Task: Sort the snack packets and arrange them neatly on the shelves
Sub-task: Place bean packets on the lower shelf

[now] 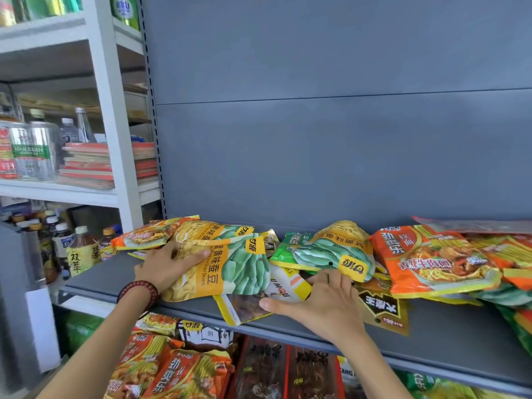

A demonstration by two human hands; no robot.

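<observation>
Pressing flat-fingered with left grip (172, 263) on stacked bean packets (230, 263) at the left of the shelf (460, 341); resting right grip (325, 300), likewise uncurled, on yellow-edged packet (239, 309). Just beyond its fingertips, lying lengthwise along shelf: stray bean packet (331, 249), nearer right grip.

Above: you have open room before the back panel (316, 139).
Front right: bare strip of shelf (460, 335), passable.
Blocked: packet heap (431, 254) spans the rear; white post (115, 139) at left.
</observation>
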